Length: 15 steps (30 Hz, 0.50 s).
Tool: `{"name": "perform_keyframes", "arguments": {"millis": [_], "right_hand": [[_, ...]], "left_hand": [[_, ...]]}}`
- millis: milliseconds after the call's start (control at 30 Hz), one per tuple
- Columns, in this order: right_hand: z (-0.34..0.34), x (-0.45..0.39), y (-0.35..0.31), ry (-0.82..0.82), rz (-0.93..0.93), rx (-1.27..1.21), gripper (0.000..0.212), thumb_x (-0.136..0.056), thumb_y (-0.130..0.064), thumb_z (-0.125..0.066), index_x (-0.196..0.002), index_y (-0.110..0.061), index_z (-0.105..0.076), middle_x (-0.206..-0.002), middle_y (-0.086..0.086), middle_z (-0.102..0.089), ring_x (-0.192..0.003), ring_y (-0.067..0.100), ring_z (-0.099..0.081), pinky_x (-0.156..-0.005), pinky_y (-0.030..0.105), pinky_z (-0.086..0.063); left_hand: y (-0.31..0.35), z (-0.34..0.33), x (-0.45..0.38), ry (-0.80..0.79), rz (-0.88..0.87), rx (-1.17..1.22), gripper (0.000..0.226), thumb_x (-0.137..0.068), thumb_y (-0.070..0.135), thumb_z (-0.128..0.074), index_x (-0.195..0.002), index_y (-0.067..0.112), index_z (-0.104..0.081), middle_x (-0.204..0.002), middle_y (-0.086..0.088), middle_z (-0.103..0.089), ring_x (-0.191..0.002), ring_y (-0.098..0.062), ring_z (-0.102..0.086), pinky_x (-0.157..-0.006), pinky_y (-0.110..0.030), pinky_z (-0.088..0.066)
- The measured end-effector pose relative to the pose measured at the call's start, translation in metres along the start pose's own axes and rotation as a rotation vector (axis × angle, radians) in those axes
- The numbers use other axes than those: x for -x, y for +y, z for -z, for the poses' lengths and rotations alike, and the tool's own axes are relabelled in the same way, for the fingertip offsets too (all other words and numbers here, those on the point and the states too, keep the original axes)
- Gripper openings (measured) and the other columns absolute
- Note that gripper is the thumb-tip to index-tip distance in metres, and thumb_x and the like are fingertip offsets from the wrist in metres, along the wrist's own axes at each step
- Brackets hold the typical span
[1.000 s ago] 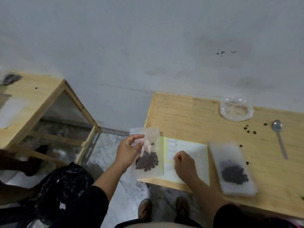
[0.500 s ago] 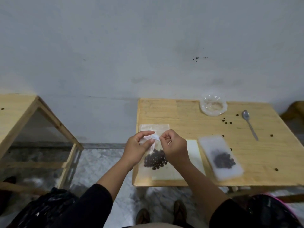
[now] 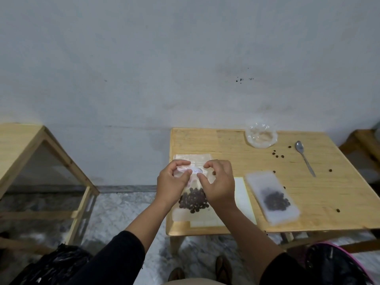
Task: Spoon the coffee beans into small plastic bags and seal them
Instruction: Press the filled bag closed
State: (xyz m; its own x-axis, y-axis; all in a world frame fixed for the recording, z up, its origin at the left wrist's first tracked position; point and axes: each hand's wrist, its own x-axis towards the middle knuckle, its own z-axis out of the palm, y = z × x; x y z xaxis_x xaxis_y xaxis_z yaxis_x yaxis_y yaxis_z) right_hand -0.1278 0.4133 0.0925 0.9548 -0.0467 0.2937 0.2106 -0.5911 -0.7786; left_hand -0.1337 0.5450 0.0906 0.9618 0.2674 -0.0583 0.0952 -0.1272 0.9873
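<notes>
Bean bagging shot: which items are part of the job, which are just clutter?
In the job:
- bag of beans, pinched by left hand and right hand
- second filled bag
- spoon

Lying about:
- paper sheet
- crumpled plastic
- side table

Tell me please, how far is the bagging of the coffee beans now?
Done: one filled bag lies on the table. In hand: left hand and right hand pinch the top of a second filled bag. Left: finishing its seal; loose beans lie near the spoon.
</notes>
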Motion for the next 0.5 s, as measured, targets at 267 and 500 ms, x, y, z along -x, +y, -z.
{"name": "perform_keyframes", "arguments": {"millis": [267,500], "right_hand": [[0.004,0.002,-0.004,-0.093,-0.282,-0.384,0.012,-0.077,-0.014,-0.074,-0.081,-0.024,-0.073,-0.095,-0.005,-0.068,-0.094,0.003,-0.061,-0.087,0.028,-0.048],[0.008,-0.002,0.0,-0.018,-0.467,-0.466,0.009,-0.078,-0.01,-0.073,-0.085,-0.014,-0.075,-0.085,-0.004,-0.073,-0.087,0.008,-0.067,-0.08,0.021,-0.049]], "left_hand": [[0.004,-0.002,0.0,-0.046,0.007,0.026,0.013,-0.085,0.019,-0.067,-0.084,0.031,-0.071,-0.087,0.018,-0.07,-0.078,-0.002,-0.063,-0.075,-0.018,-0.049],[0.004,-0.01,0.002,-0.175,0.05,0.029,0.019,-0.084,0.017,-0.069,-0.097,0.029,-0.073,-0.104,0.015,-0.068,-0.088,0.006,-0.062,-0.075,-0.013,-0.052]]}}
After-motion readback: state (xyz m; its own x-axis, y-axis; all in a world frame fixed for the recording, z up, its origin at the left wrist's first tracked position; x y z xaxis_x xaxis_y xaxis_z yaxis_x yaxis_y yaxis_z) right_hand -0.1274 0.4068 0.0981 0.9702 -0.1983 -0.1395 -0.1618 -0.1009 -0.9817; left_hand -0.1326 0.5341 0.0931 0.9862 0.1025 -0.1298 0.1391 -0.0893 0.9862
